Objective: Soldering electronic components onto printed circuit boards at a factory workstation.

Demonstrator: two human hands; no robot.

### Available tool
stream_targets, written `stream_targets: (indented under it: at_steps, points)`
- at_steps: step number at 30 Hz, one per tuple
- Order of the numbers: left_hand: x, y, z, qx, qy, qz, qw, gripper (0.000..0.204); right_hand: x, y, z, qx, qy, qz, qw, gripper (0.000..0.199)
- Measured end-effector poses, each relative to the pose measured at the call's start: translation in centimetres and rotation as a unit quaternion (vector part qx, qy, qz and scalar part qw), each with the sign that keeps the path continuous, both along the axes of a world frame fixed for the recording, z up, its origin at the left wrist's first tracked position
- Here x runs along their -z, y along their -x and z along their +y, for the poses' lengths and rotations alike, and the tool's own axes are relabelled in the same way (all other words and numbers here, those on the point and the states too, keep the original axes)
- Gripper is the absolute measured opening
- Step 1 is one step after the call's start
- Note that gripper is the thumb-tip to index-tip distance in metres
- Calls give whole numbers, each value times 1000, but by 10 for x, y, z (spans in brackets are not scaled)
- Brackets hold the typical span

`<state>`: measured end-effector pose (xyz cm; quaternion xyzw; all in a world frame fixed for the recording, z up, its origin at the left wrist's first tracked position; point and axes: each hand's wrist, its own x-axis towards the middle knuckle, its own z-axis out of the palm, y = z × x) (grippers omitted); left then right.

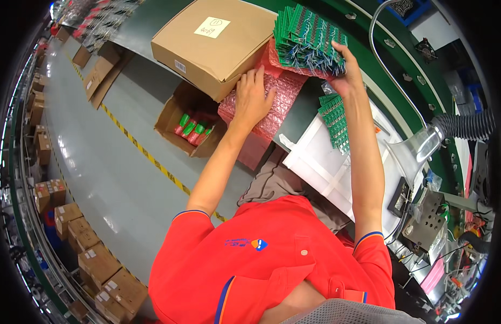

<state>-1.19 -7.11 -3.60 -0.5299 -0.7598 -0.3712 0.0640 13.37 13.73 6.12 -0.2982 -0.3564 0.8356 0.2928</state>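
My right hand (347, 70) grips the right edge of a thick stack of green circuit boards (315, 40) with blue-and-white wires hanging from them. Pink bubble wrap (280, 100) lies beneath and in front of the stack, over the bench edge. On this wrap rests my left hand (254, 100), fingers stretched out and thumb apart, its fingertips next to the corner of a closed brown cardboard box (218, 43). Below my right wrist, more green boards (334, 121) lie on a white work surface (320, 156), partly covered by my forearm.
An open carton (167, 119) with pink-wrapped green items stands on the floor below the bench. A clear fume hood (417, 148) on a ribbed black hose is at the right. A green conveyor (390, 75) runs behind. Stacked cartons (99, 262) line the far left.
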Motion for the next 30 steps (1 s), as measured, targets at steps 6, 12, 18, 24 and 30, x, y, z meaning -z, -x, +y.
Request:
stream_targets:
  at_steps: [6,12,18,24,30]
  points:
    - [-5,5,34,-62,41,94,993,49,13,8,-12,-3,-9,3,1000,41]
    - [0,24,37,-105,64,-5,992,97,-19,-16,-7,-4,2,56,998,41]
    - [-3,46,40,-90,112,-61,988,122,-45,-33,-3,-8,-1,89,996,36]
    - [6,54,45,-63,100,-30,993,127,-60,-48,-4,13,12,155,988,37]
    - [-9,60,45,-33,150,-91,984,128,-59,-32,-6,64,-47,155,985,35]
